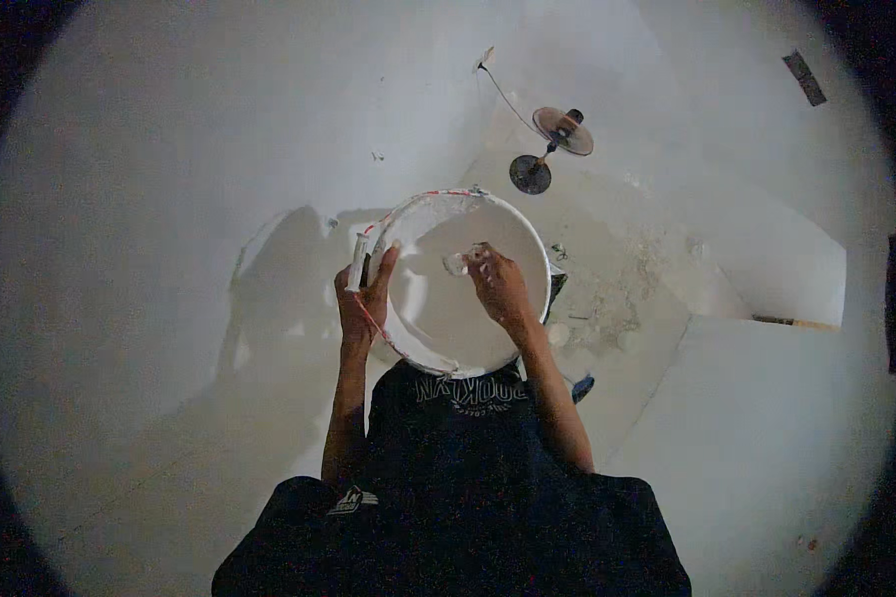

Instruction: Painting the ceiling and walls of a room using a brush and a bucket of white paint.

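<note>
So the main thing here is a big round white plastic bucket [541, 239] with a smeared rim, sitting right up against the front of a person's black T-shirt with pale lettering [448, 453]. The left hand [361, 306] is clamped on the bucket's left rim, thumb over the edge and fingers down the outside. The bucket's thin red handle with a white tube grip [358, 261] lies right alongside that hand.

The right hand [502, 292] is down in the bucket's mouth, fingers bent together and smeared with white. There's a whitish clump [455, 265] right at the fingertips, but honestly I can't tell if they're gripping it or just coated in it. Inside looks pale, and I can't make out how full it is.

Beyond the bucket, slightly to the right, there's a standing fan with a round black base [530, 175], and a thin dark cord [509, 101] running up from it. The pale floor [607, 284] right of the bucket is speckled with white bits.
</note>
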Tool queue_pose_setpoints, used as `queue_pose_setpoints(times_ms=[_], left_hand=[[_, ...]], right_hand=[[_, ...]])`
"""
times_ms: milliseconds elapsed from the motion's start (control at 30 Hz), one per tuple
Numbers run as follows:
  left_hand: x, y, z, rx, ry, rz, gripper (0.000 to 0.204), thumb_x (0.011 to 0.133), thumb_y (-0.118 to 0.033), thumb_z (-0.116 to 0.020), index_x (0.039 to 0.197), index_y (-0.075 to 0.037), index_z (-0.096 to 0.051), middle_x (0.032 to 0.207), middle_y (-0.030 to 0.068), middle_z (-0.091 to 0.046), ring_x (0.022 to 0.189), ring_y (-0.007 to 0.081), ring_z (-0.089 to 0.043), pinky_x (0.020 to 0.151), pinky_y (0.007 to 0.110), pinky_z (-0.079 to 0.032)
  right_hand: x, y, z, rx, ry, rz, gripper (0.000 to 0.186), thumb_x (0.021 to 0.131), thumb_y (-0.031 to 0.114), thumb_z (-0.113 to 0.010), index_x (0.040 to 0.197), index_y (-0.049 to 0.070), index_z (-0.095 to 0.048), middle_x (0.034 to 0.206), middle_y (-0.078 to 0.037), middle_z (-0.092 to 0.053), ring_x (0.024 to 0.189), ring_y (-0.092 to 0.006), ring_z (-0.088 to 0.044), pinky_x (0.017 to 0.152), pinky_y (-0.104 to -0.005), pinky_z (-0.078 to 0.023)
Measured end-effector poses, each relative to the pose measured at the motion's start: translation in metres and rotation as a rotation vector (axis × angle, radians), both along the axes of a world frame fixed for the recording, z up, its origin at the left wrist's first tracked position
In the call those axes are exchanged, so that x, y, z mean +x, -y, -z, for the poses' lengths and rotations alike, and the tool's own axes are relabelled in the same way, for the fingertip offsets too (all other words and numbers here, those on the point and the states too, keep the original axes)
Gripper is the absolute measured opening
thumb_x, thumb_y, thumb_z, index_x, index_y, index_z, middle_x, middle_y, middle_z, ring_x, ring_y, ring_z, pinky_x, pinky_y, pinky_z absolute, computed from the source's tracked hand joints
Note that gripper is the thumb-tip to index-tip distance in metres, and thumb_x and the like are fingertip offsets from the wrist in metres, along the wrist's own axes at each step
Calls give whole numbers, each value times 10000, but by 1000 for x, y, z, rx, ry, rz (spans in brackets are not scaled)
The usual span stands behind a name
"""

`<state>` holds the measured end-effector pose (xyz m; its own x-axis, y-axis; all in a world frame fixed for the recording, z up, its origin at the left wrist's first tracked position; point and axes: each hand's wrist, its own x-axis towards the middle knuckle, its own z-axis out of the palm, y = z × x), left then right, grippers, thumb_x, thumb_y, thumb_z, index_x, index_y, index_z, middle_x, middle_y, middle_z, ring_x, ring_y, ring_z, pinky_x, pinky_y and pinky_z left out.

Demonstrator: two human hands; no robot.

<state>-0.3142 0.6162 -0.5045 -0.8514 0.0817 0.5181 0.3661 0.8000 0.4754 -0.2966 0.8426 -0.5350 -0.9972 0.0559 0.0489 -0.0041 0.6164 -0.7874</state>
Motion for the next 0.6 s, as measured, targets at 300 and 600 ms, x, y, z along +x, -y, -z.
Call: queue_pose_setpoints(times_ms=[300,600], left_hand=[[2,-4,-18,584,386,-28,345,833,-301,-683,675,-5,-601,542,5,-501,523,88,-412,509,296,-371],[-7,-3,-24,617,566,-65,360,819,-303,-697,663,1,-583,529,-7,-465,520,78,-386,485,301,-331]], right_hand=[[0,0,-11,11,101,-9,243,927,229,-472,1014,16,-550,910,-208,-615,850,-426,-573,731,-477,-457],[12,-15,-35,-25,-181,52,203,935,182,-498,962,-13,-546,855,-187,-632,750,-326,-610,667,-413,-468]])
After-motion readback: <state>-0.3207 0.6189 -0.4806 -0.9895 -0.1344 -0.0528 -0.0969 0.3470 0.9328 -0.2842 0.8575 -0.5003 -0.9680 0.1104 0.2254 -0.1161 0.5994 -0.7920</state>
